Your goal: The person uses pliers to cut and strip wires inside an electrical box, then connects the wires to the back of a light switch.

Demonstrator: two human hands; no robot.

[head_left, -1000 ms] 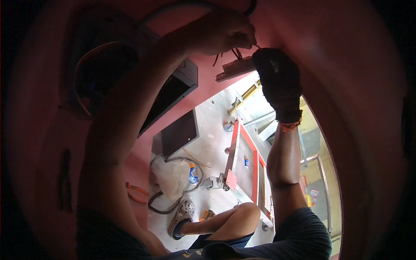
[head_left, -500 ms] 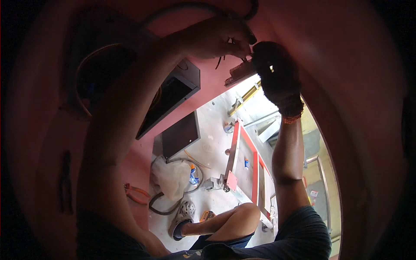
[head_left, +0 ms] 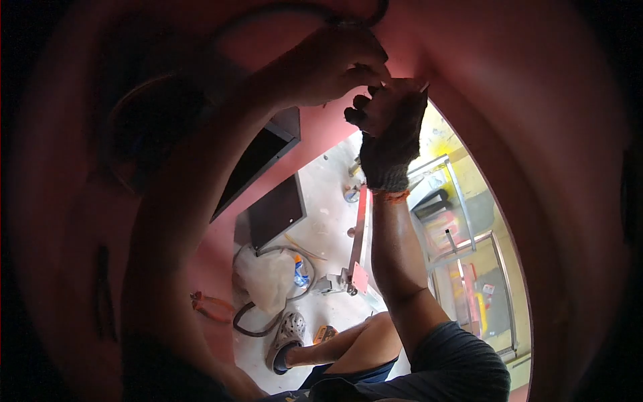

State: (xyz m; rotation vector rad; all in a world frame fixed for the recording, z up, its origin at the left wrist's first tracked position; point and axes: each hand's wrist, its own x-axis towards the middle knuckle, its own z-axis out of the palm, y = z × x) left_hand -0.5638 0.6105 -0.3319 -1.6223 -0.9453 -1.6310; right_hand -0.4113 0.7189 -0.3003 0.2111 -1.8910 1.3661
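My bare left hand is in deep shadow near the top. Its thumb and fingers are pinched together at the fingertips of my right hand; what they grip is hidden. A dark knitted glove with an orange cuff covers my right hand, its fingers curled. A thin pale tip shows at its upper edge, too small to name. Both hands are up against a reddish-pink wall. Below my left forearm, a dark open box is set at this wall.
Pliers with orange handles lie at the lower left, and a dark tool hangs farther left. On the floor outside are a dark panel, a plastic bag and a red-and-white frame. A black cable runs overhead.
My right hand has swung left and turned over, coming in under my left fingertips. The reddish stepped piece and thin dark wires between the hands have dropped out of sight. My left hand has barely moved.
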